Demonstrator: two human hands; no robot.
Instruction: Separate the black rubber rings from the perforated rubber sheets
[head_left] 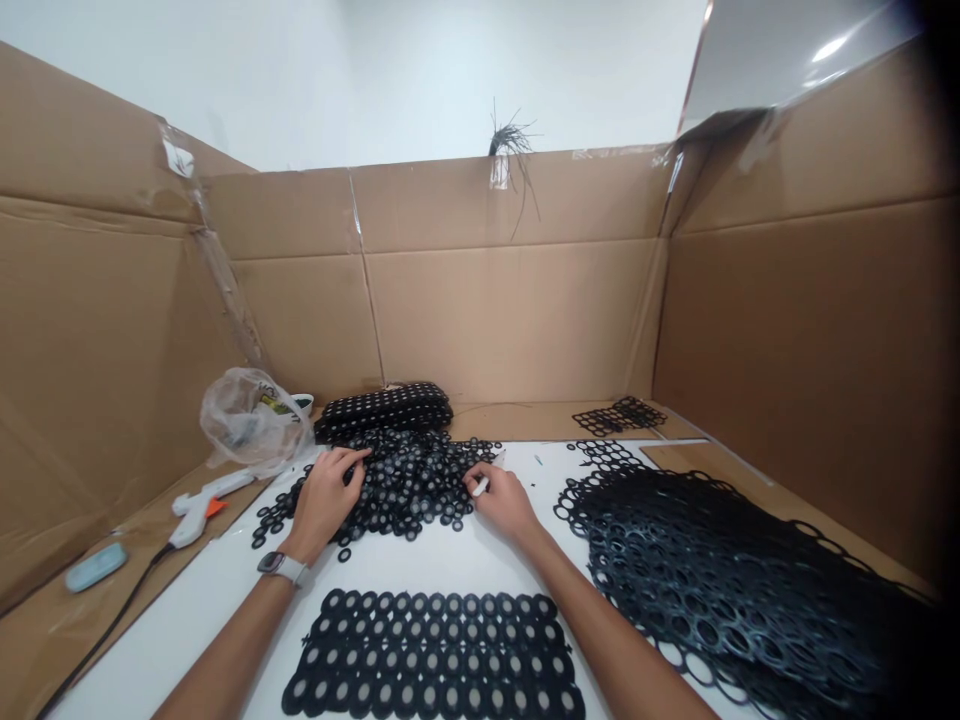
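My left hand, with a watch on its wrist, reaches over the left part of a heap of small black rings. Its thumb and fingers are apart, and I see nothing held between them. At the heap's right edge, my right hand is closed around a small white stick-like object, mostly hidden by the fingers. Between my forearms lies a flat black panel, made of rows of joined discs with pale grey centres.
To the right is a large pile of black ring mesh. Stacked disc panels stand behind the heap. At left are a white glue gun with a cord, a light-blue case and a clear plastic bag. Cardboard walls surround the white tabletop.
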